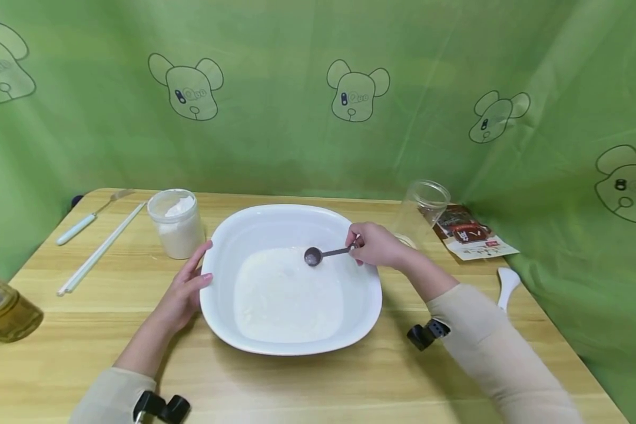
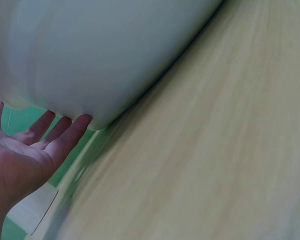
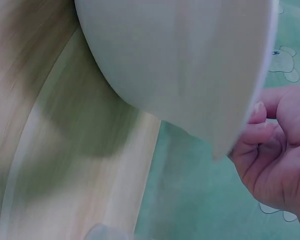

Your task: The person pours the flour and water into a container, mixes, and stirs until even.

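Observation:
A white basin [image 1: 291, 347] stands on the wooden table, a layer of white powder [image 1: 288, 294] covering its bottom. At its left side, my left hand [image 1: 185, 288] touches the rim. The left wrist view shows the fingertips of that hand [image 2: 27, 152] against the outer wall, fairly straight. My right hand [image 1: 376, 244] pinches the handle of a small dark measuring spoon [image 1: 313, 256] over the right part of the basin. The spoon's bowl hangs above the powder. In the right wrist view, the basin wall hides the spoon from sight, while curled fingers show beside the rim.
Left of the basin are a jar of white powder [image 1: 180, 232], pale chopsticks [image 1: 103, 247], a blue-handled utensil [image 1: 79, 228] and a bottle of amber liquid [image 1: 10, 315]. Rightward lie a clear container [image 1: 421, 212], a printed packet [image 1: 469, 232] and a white spoon [image 1: 507, 285].

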A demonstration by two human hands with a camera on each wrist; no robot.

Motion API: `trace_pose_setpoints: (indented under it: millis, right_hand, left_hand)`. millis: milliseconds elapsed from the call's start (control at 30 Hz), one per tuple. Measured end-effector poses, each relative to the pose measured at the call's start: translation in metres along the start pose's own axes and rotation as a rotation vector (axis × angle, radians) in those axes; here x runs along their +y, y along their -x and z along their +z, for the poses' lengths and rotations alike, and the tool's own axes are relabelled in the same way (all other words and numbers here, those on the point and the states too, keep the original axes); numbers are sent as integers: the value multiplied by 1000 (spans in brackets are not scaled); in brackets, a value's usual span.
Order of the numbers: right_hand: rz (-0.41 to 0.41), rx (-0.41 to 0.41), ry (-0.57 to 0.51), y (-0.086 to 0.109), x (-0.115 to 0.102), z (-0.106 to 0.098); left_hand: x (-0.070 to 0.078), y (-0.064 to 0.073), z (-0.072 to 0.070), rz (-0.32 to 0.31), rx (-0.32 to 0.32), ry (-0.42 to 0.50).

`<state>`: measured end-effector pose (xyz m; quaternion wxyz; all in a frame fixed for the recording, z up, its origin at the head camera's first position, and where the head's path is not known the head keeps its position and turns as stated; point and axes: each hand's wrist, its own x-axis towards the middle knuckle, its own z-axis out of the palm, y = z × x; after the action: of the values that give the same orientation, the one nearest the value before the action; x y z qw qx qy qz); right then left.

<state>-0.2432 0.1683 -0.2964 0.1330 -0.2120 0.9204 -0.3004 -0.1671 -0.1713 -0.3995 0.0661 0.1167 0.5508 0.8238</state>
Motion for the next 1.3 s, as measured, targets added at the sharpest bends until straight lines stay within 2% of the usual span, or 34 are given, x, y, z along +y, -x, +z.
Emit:
trace_pose_setpoints:
  millis: [200, 367, 533, 733, 833, 933, 1033, 1200, 1300]
  right_hand:
    - [21, 24, -52, -17, -6, 11]
    - [-17, -10, -115, -32, -14, 25]
    - [-13, -66, -175, -40, -24, 41]
    - [-27, -204, -264, -31, -32, 45]
    - [-38, -267, -252, -21, -30, 39]
    - [-49, -289, -207, -10, -26, 30]
    - [-34, -259, -144, 0, -21, 20]
    - [2, -132, -48, 7, -13, 10]
    - [20, -80, -46, 6, -12, 9]
  left_hand:
    - [0, 0, 0, -5, -2, 2]
    - [1, 0, -1, -11, 7, -2]
    - [1, 0, -1, -13, 10, -5]
    - [1, 0, 0, -4, 6, 1]
    - [0, 0, 0, 5, -1, 9]
    - [0, 0, 0, 13, -6, 16]
    - [0, 0, 0, 13, -4, 16]
    - [0, 0, -1, 4, 0, 9]
    - [0, 0, -1, 0, 2, 9]
